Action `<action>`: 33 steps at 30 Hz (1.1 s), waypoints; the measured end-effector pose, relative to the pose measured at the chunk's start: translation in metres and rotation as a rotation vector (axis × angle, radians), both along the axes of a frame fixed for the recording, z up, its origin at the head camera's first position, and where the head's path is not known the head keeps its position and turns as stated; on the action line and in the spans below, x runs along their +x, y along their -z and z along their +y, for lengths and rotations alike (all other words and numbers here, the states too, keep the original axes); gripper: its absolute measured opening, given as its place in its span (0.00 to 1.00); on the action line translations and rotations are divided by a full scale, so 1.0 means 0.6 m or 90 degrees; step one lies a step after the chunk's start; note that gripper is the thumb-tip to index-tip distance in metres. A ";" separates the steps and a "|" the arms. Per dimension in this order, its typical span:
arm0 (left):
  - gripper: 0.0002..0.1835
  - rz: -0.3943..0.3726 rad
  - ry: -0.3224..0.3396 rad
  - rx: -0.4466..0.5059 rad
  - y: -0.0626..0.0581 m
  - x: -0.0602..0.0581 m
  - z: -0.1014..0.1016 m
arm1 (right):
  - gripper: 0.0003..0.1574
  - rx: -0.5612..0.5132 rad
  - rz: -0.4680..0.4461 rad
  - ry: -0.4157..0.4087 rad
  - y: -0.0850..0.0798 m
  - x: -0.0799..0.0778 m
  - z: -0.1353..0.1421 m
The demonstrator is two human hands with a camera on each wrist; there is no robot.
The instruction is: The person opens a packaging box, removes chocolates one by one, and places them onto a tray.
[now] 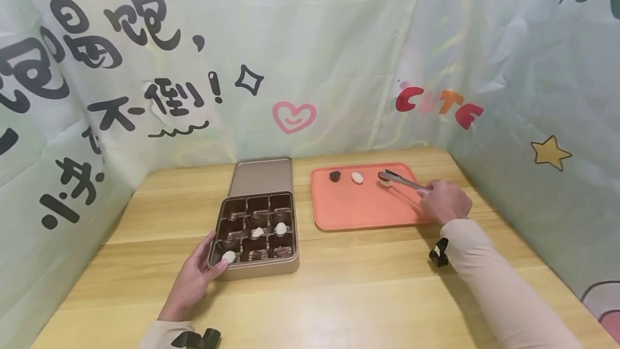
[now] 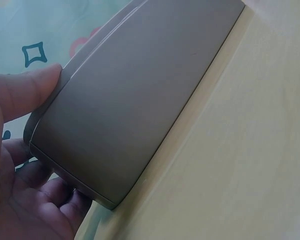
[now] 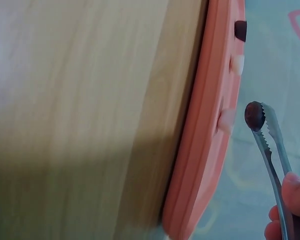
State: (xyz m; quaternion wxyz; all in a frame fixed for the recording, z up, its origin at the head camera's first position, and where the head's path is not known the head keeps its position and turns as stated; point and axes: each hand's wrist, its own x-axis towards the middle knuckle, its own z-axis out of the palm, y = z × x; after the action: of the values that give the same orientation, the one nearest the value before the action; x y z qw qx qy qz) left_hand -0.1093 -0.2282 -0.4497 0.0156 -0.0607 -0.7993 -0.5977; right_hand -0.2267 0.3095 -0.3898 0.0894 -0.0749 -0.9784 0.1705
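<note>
In the head view my left hand holds the near left corner of a brown tin box, thumb at the rim. The left wrist view shows the fingers along its side. Inside are dark square compartments; white pieces sit in the front left, centre and middle right ones, and a dark chocolate in the front right. My right hand grips metal tongs over an orange tray. Between the tong tips is a dark round chocolate, raised above the tray beside a white piece.
A heart-like dark piece and a white oval one lie along the tray's far side. Behind the box lies its flat lid. A printed cloth surrounds the wooden table at the back and sides.
</note>
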 end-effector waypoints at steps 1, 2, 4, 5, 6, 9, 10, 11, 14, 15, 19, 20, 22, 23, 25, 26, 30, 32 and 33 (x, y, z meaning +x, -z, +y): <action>0.44 0.001 0.001 0.001 0.000 -0.001 0.000 | 0.20 -0.001 -0.002 0.003 0.000 0.000 0.004; 0.44 0.000 0.002 0.004 0.000 -0.001 0.000 | 0.20 -0.003 -0.003 0.007 0.000 0.001 0.007; 0.45 -0.001 0.003 0.006 0.000 -0.002 0.001 | 0.21 -0.008 -0.003 0.015 0.001 0.002 0.014; 0.45 -0.001 0.001 0.004 0.000 -0.002 0.001 | 0.21 -0.008 -0.001 0.019 0.001 0.003 0.017; 0.45 -0.001 0.002 0.004 0.000 -0.002 0.001 | 0.21 -0.010 0.005 0.021 0.001 0.004 0.020; 0.45 -0.003 0.001 0.005 0.000 -0.001 0.001 | 0.21 -0.011 0.021 0.026 0.003 0.005 0.029; 0.45 -0.003 0.001 0.006 0.000 -0.001 0.001 | 0.21 -0.010 0.025 0.025 0.003 0.006 0.031; 0.45 -0.003 0.002 0.007 0.000 -0.001 0.001 | 0.21 -0.010 0.028 0.022 0.004 0.006 0.034; 0.45 -0.004 0.003 0.008 0.000 -0.001 0.000 | 0.20 -0.006 0.027 0.018 0.006 0.007 0.041; 0.45 -0.004 0.003 0.008 0.000 -0.001 0.000 | 0.20 -0.006 0.024 0.018 0.006 0.007 0.043; 0.45 -0.010 0.002 0.000 -0.001 -0.001 0.000 | 0.20 -0.005 0.014 0.020 0.009 0.008 0.049; 0.45 -0.012 0.001 -0.003 -0.001 -0.001 0.000 | 0.20 -0.005 0.013 0.021 0.009 0.009 0.051; 0.44 -0.015 -0.003 -0.009 -0.002 -0.001 0.000 | 0.20 -0.006 0.013 0.024 0.009 0.009 0.052; 0.44 -0.017 -0.004 -0.010 -0.002 0.000 0.000 | 0.20 -0.007 0.014 0.027 0.010 0.009 0.052; 0.44 -0.017 -0.006 -0.012 -0.002 0.000 0.000 | 0.20 -0.010 0.016 0.034 0.010 0.009 0.052; 0.44 -0.019 -0.007 -0.012 -0.002 0.000 0.000 | 0.21 -0.013 0.018 0.038 0.010 0.008 0.053; 0.45 -0.025 -0.010 -0.010 -0.003 0.000 0.000 | 0.22 -0.022 0.018 0.048 0.008 0.007 0.051; 0.45 -0.028 -0.010 -0.008 -0.002 -0.001 0.000 | 0.21 -0.021 0.021 0.046 0.006 0.007 0.050; 0.45 -0.028 -0.011 -0.006 -0.001 -0.001 0.000 | 0.21 -0.018 0.022 0.044 0.005 0.007 0.048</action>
State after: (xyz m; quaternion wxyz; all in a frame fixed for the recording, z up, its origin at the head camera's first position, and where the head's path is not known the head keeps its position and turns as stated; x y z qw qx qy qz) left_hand -0.1099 -0.2279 -0.4489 0.0030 -0.0411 -0.8029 -0.5947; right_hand -0.2223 0.3384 -0.3929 0.1111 -0.1067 -0.9711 0.1825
